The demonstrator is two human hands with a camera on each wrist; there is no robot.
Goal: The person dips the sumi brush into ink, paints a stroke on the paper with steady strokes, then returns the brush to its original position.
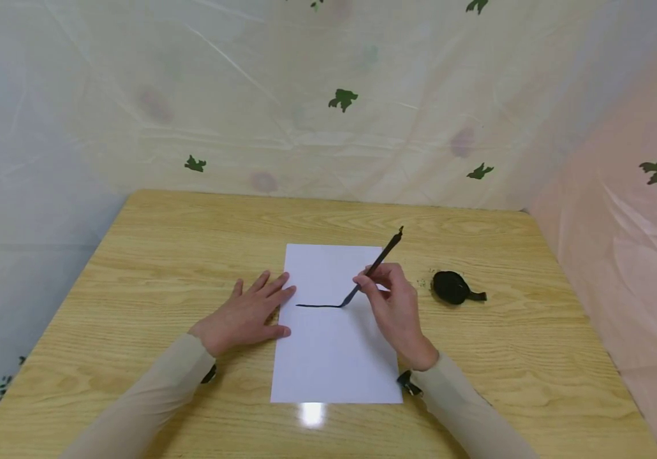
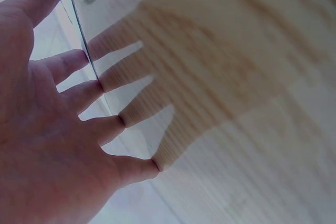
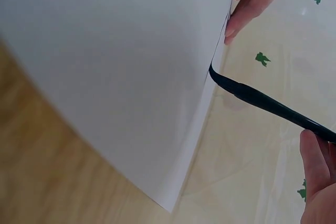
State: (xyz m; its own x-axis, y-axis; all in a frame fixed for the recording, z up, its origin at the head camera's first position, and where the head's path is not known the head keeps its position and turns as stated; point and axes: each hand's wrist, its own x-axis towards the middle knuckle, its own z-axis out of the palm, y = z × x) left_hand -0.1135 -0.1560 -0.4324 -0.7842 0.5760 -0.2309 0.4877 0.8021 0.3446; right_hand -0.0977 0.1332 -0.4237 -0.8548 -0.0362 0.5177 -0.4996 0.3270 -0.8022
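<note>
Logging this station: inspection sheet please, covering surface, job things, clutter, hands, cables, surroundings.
Surface: wood-grain table, bright reflection at the paper's near edge.
Job's things: brush tip on white paper, at the right end of a black line; black dish right of the paper.
Clutter: dark specks beside the dish.
Hands: left hand spread across the paper's left edge; right hand pinches the brush.
Cables: nothing seen.
Surroundings: pale sheeting with green shapes.

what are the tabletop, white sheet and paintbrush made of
Tabletop: wood or wood-effect laminate, glossy, from grain and reflection. White sheet: probably matt paper; thin, flat. Paintbrush: glossy black, perhaps plastic or lacquered wood; curved tip suggests soft bristle.
</note>
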